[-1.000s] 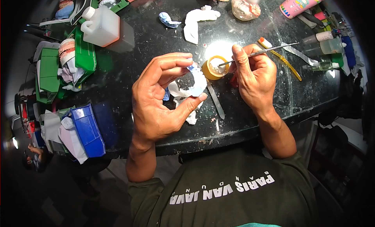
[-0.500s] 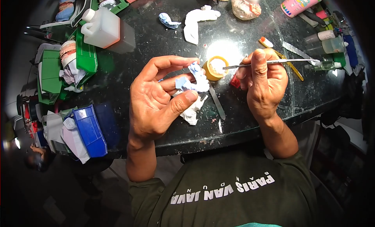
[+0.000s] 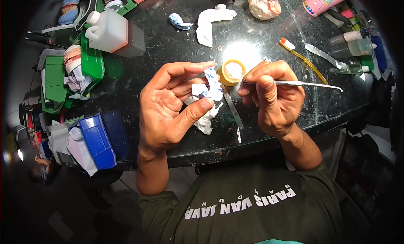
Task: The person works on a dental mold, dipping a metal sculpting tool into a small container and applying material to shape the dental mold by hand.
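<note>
My left hand [image 3: 166, 107] pinches a blue, curved dental mould [image 3: 214, 85] with white patches between thumb and fingers. My right hand [image 3: 275, 97] is closed around a slim metal dental carver [image 3: 315, 84] with a hooked rear end. The carver's front tip reaches the right side of the mould; whether it touches I cannot tell. Just behind the tool stands a yellow cup [image 3: 224, 78] holding white paste [image 3: 234, 70]. Under my left hand lies crumpled white tissue [image 3: 205, 123], with a flat metal strip [image 3: 231, 107] to its right.
Green bins [image 3: 93, 61], a blue bin [image 3: 97, 139] and a white jug [image 3: 110, 33] line the left. Behind are a blue mould piece [image 3: 180, 22], white tissue [image 3: 206, 27] and a plaster lump [image 3: 263, 7]. At right lie a yellow toothbrush [image 3: 305, 59] and bottles [image 3: 355, 69].
My right hand has moved left and slightly down, bringing the carver's tip from the cup to the mould. More white shows on the mould, whose position is nearly unchanged.
</note>
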The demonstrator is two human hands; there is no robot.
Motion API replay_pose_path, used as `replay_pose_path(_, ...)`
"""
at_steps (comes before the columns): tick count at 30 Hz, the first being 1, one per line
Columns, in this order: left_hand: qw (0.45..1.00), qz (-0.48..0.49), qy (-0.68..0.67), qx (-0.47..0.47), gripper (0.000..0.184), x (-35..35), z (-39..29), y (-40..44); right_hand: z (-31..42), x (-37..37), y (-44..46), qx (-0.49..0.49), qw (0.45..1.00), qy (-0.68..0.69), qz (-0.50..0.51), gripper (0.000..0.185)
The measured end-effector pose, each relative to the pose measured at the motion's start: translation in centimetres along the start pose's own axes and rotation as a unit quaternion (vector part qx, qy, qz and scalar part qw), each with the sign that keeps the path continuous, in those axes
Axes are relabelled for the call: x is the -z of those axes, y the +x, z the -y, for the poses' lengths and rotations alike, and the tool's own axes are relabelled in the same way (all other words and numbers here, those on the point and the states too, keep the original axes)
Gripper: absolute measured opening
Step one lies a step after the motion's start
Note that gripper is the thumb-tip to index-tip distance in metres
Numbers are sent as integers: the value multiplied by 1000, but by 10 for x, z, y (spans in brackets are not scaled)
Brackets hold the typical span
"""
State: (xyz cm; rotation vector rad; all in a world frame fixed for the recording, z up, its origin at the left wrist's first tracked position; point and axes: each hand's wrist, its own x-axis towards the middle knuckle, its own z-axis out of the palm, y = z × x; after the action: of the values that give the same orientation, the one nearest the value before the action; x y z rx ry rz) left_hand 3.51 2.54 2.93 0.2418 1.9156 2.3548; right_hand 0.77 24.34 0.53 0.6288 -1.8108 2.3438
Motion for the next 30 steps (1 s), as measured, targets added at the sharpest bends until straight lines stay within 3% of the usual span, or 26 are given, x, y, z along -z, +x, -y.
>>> replay_pose_path(14,1000,3,0,4,53,0,-2,-1,-3,0,-1,13,998,-63,27,15)
replay_pose_path(18,1000,4,3,0,52,1,-1,-1,-6,3,1,84,988,-123,48,12)
replay_pose_path(30,1000,12,5,-13,52,2,0,-1,-6,3,0,96,987,-121,44,11)
